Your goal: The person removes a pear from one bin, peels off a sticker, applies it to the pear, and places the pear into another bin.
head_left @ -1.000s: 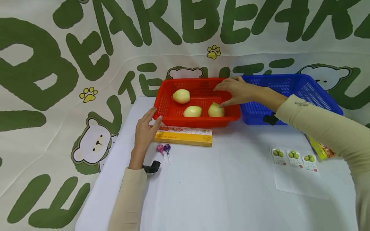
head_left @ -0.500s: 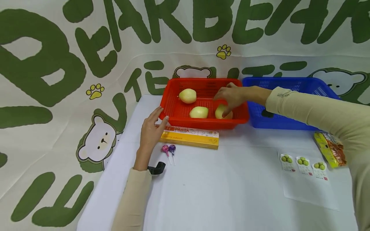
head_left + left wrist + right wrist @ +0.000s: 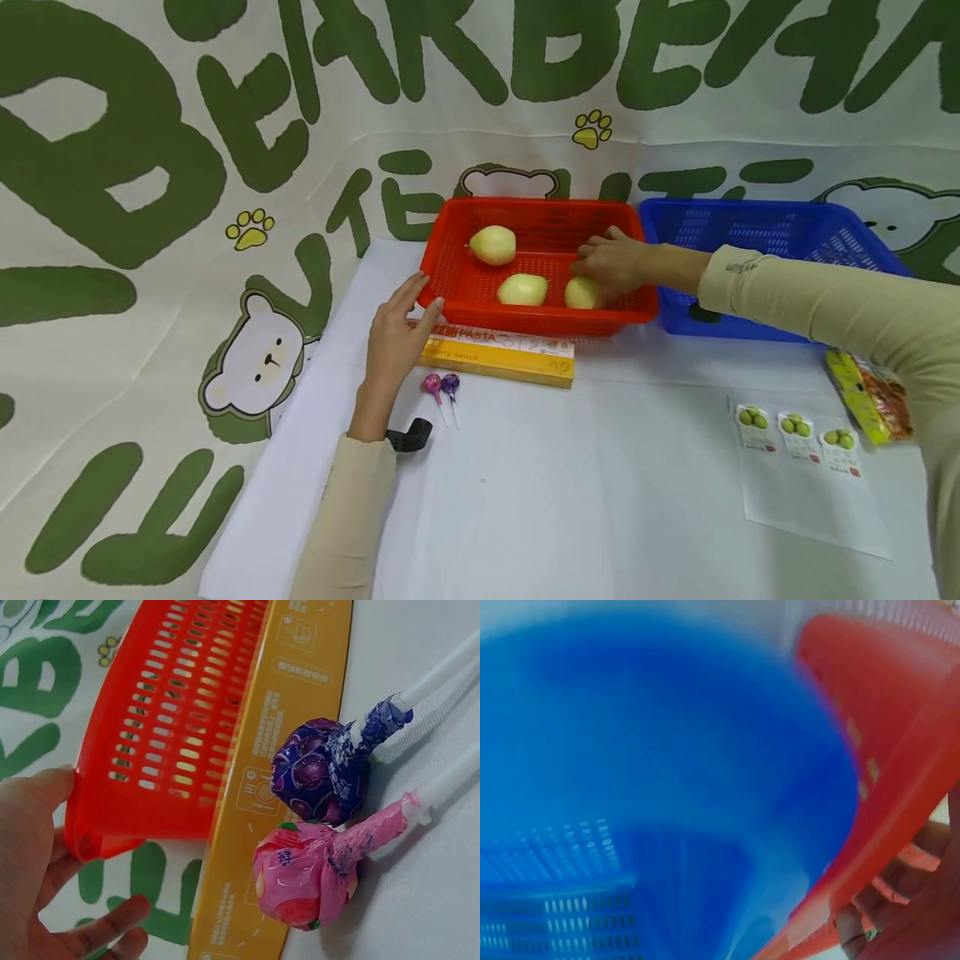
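Three pale yellow-green pears lie in a red plastic basket [image 3: 540,317]: one pear [image 3: 492,245] at the back left, another pear [image 3: 522,289] at front centre and a third pear [image 3: 582,292] at front right. My right hand [image 3: 613,262] reaches into the basket and grips the third pear, partly covering it. In the right wrist view, curled fingers [image 3: 892,889] show past the red rim. My left hand [image 3: 395,337] holds the basket's front left corner, thumb on the rim and a finger behind it, the other fingers spread free.
A blue basket [image 3: 750,327] stands against the red one's right side. In front lie a yellow pasta box [image 3: 498,360], a pink lollipop [image 3: 432,384] and a purple lollipop [image 3: 451,384]. On the right are a sheet with fruit labels [image 3: 813,508] and a yellow snack packet [image 3: 870,396].
My right hand has come down onto the front right pear and its fingers have drawn in around it. The left hand stays at the basket corner. The head view has shifted slightly.
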A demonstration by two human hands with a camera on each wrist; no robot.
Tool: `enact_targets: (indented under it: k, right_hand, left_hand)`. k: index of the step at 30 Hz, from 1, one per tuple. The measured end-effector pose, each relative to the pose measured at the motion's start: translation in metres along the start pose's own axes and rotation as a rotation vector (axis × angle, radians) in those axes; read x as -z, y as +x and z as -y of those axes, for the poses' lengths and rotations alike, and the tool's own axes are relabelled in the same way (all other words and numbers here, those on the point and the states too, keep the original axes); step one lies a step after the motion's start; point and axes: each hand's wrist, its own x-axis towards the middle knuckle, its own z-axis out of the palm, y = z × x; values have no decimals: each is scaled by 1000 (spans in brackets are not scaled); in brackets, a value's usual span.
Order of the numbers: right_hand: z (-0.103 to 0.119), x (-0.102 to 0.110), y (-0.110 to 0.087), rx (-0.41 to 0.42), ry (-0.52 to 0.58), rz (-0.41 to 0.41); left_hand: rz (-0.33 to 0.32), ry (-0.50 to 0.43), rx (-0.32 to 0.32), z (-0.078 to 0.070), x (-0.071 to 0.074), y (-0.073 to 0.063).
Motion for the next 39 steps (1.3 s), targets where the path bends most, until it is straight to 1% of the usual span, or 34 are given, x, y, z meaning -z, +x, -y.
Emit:
enact_targets:
  k: [2,6,10,13,15,21,24,27,31,34,39]
  right_hand:
    - [3,-1,-3,-44,9,-1]
    - [6,-3,-8,-127,35,32]
    - [6,-5,-16,-149,60,29]
    - [5,-5,-24,-147,69,-13]
    - [5,-3,-31,-155,82,-60]
    - [5,19,-52,-169,125,-220]
    - [9,30,-65,-173,146,-287]
    - [14,38,-82,-178,189,-341]
    - [23,43,-105,-159,236,-392]
    - [31,44,-120,-149,249,-425]
    - [46,37,-145,-132,253,-480]
  left_hand:
    - [-4,-7,-6,-3,0,0]
    - [-7,-18,-22,-8,-4,1]
    - [1,-19,-28,-12,-10,0]
    - [11,-14,-33,-15,-13,0]
    - [16,-13,-38,-16,-14,0]
    - [7,-25,-46,-15,-11,-2]
    - [-4,-27,-43,-12,-9,-4]
    - [-3,-36,-36,-8,-8,-5]
    - [-9,-36,-16,-2,-7,-6]
    - [-23,-43,-8,1,-6,-6]
    - [-32,-77,-6,2,-8,-4]
